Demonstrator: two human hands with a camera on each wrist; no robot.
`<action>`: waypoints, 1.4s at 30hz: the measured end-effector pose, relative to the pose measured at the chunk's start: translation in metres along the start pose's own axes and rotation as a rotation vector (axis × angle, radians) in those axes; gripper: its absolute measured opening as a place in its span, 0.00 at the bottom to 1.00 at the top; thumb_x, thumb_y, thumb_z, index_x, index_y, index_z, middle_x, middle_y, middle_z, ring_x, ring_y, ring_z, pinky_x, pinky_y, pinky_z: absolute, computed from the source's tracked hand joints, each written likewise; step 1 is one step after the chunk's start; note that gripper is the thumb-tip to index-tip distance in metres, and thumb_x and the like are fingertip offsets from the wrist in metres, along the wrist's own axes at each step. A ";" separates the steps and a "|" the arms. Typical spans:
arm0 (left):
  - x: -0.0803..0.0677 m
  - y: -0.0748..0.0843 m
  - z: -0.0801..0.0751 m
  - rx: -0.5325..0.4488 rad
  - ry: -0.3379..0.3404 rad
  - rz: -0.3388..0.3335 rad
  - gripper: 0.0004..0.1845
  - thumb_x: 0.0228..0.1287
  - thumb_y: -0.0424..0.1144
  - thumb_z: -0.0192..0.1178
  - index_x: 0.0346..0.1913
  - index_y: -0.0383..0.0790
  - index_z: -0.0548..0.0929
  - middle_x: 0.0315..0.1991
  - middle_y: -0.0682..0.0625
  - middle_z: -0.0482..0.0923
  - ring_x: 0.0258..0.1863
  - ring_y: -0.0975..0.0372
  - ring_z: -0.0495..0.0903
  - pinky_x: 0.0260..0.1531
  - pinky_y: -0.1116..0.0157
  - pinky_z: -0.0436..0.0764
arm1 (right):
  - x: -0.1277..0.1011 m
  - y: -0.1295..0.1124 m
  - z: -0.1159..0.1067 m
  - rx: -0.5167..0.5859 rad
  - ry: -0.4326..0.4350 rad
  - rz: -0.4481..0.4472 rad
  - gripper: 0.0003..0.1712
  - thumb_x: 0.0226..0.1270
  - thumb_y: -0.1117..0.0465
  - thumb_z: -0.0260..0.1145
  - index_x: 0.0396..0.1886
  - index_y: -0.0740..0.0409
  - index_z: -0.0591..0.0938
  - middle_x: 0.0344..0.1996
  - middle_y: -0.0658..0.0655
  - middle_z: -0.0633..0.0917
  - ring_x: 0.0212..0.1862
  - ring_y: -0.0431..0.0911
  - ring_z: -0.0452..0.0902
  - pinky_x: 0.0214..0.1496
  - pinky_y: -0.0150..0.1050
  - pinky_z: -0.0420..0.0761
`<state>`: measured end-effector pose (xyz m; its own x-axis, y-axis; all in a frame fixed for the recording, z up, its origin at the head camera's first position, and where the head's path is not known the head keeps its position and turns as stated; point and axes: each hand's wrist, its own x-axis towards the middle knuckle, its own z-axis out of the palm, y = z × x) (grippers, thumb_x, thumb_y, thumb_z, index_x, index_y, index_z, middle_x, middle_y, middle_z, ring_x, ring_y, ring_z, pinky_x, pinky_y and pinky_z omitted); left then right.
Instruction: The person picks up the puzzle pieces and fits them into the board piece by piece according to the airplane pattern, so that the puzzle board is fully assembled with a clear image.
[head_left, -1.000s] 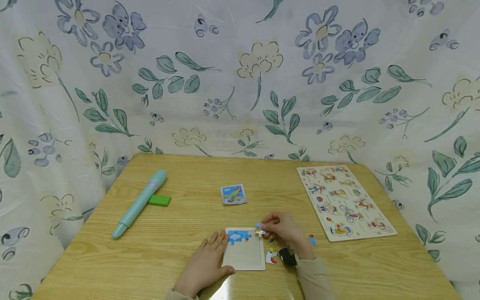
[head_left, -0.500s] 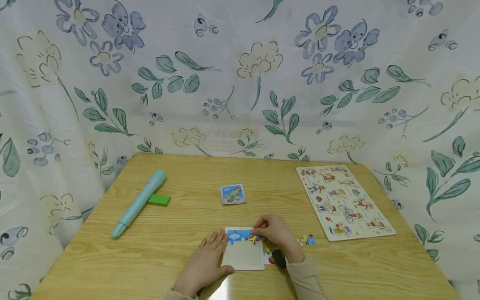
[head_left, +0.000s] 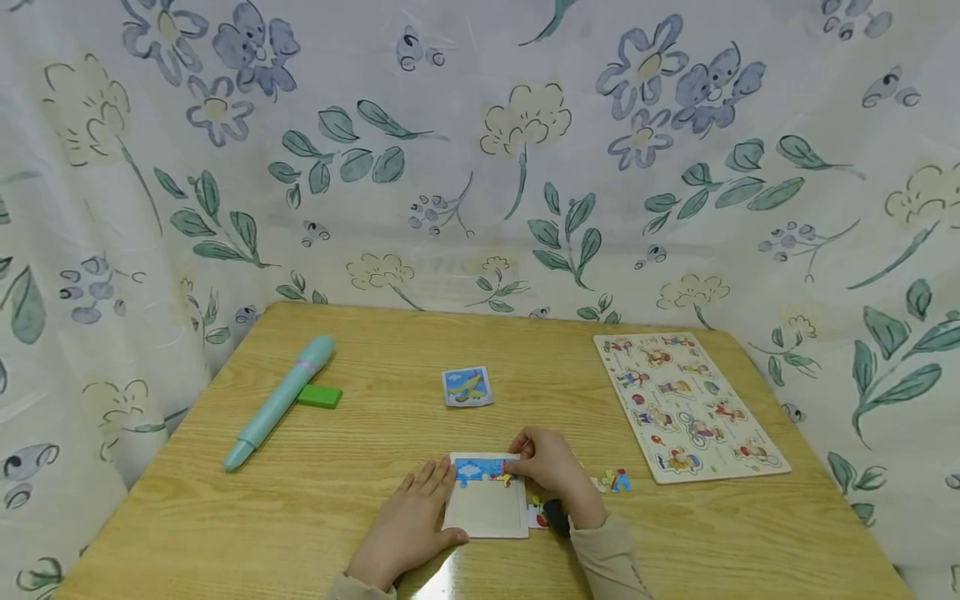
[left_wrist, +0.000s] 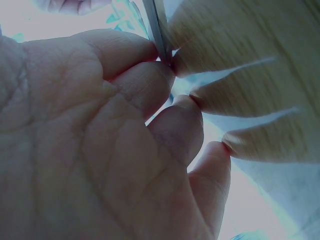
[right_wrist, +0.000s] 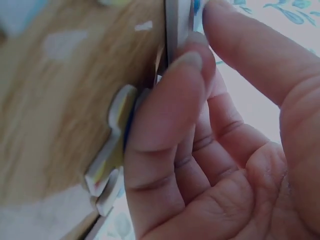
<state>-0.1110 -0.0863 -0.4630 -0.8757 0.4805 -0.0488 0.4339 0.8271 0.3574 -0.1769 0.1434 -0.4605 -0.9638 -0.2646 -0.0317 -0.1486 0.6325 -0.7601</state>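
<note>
A small jigsaw tray (head_left: 486,510) lies near the table's front edge, with joined blue sky pieces (head_left: 471,470) along its top. My left hand (head_left: 408,518) rests flat beside it, fingers at its left edge and thumb at the bottom corner. At the top right corner, my right hand (head_left: 557,468) has thumb and fingers on a red, yellow and blue puzzle piece (head_left: 507,479) lying in the tray. The right wrist view shows the curled fingers (right_wrist: 167,112) against the tray's edge. Several loose pieces (head_left: 621,481) lie to the right, partly hidden by that hand and wrist.
Behind the tray lies a square airplane picture card (head_left: 467,387). A picture board (head_left: 686,404) occupies the table's right side. On the left are a teal pen-shaped tube (head_left: 279,404) and a green block (head_left: 320,396). A flowered curtain (head_left: 450,208) hangs behind the table.
The right hand has brought the puzzle piece leftward and down into the tray's upper right, beside the sky pieces. Over the last half second it has barely moved. The left hand stays in place.
</note>
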 end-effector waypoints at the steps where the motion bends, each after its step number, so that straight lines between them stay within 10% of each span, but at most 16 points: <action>1: 0.000 0.000 0.000 0.001 -0.001 -0.001 0.48 0.51 0.62 0.58 0.67 0.32 0.61 0.69 0.40 0.53 0.67 0.46 0.54 0.62 0.45 0.58 | 0.000 0.000 0.000 -0.012 0.002 -0.003 0.11 0.50 0.61 0.72 0.30 0.60 0.79 0.17 0.49 0.73 0.19 0.39 0.66 0.19 0.30 0.67; 12: 0.000 0.001 -0.002 -0.004 -0.009 -0.007 0.47 0.51 0.61 0.59 0.67 0.32 0.61 0.69 0.40 0.53 0.67 0.46 0.54 0.62 0.45 0.58 | 0.000 0.000 0.002 -0.099 0.002 -0.011 0.13 0.49 0.59 0.73 0.31 0.58 0.78 0.16 0.47 0.72 0.18 0.39 0.65 0.20 0.30 0.66; 22: -0.001 0.001 0.000 0.000 -0.006 0.004 0.47 0.51 0.62 0.59 0.67 0.32 0.61 0.69 0.40 0.53 0.67 0.46 0.54 0.61 0.44 0.59 | -0.005 0.014 -0.016 0.076 0.046 0.023 0.09 0.62 0.60 0.63 0.39 0.60 0.80 0.26 0.51 0.80 0.25 0.42 0.72 0.24 0.33 0.72; 42: 0.000 -0.001 0.002 0.016 0.012 0.010 0.48 0.51 0.62 0.58 0.67 0.32 0.60 0.69 0.40 0.53 0.67 0.46 0.55 0.61 0.44 0.59 | -0.008 0.018 -0.027 -0.040 0.065 0.141 0.10 0.53 0.63 0.70 0.32 0.58 0.77 0.26 0.51 0.77 0.27 0.42 0.69 0.27 0.34 0.70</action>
<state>-0.1116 -0.0866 -0.4653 -0.8739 0.4849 -0.0342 0.4456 0.8271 0.3425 -0.1779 0.1764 -0.4563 -0.9879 -0.1240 -0.0933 -0.0181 0.6892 -0.7244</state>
